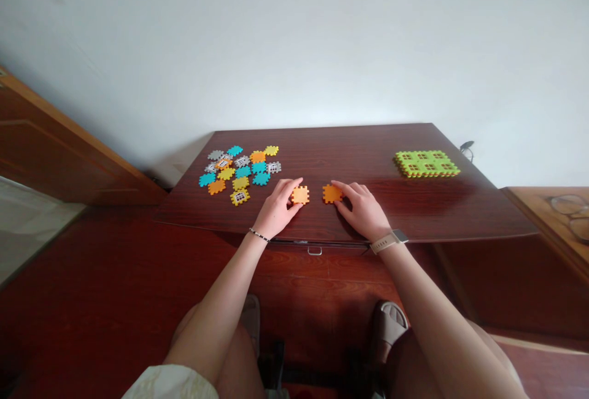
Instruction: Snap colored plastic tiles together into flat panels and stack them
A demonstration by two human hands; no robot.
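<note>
Left hand [278, 207] curled, fingertips at edge of orange tile [300, 195], lower centre of frame; right hand [363, 211] same at darker orange tile [332, 193]; pinch unclear. Tiles look light, stiff plastic; notched edges probably best grip

A loose scatter of interlocking plastic tiles [234, 169] lay on the glossy dark wooden desk [350, 153]. A green assembled tile panel [427, 163] sat well to the right, and eyeglasses [568, 215] rested on a lighter wooden shelf [524, 202] beyond.
</note>
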